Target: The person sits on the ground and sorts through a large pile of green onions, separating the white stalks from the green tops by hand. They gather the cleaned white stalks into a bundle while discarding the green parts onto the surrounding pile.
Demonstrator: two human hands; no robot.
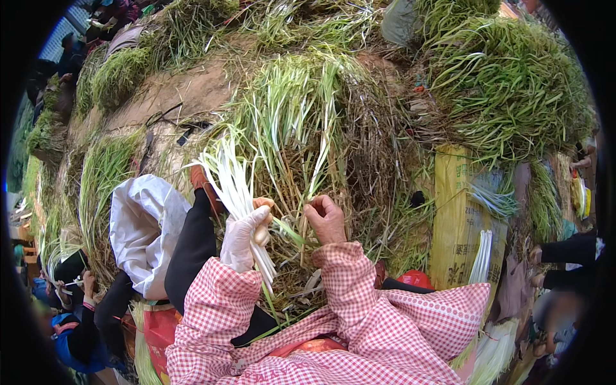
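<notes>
My left hand [246,236], in a thin white glove, is closed around a bunch of cleaned white stalks [236,185] that fan out above the fist. Their trimmed-looking lower ends stick out below it. Orange covering shows at that hand's fingertips. My right hand [327,219], bare, pinches a single leafy stalk [321,161] between thumb and forefinger near its brownish lower part. In front of both hands lies a heap of uncleaned green-and-white stalks [284,106] with dry brown husks [370,139] beside it.
An open white woven sack [144,231] stands at left. On the right, a yellow printed sack [447,207] bears a small bundle of white stalks [481,257]. A large green heap [510,91] lies beyond. Other people [82,332] sit at both sides.
</notes>
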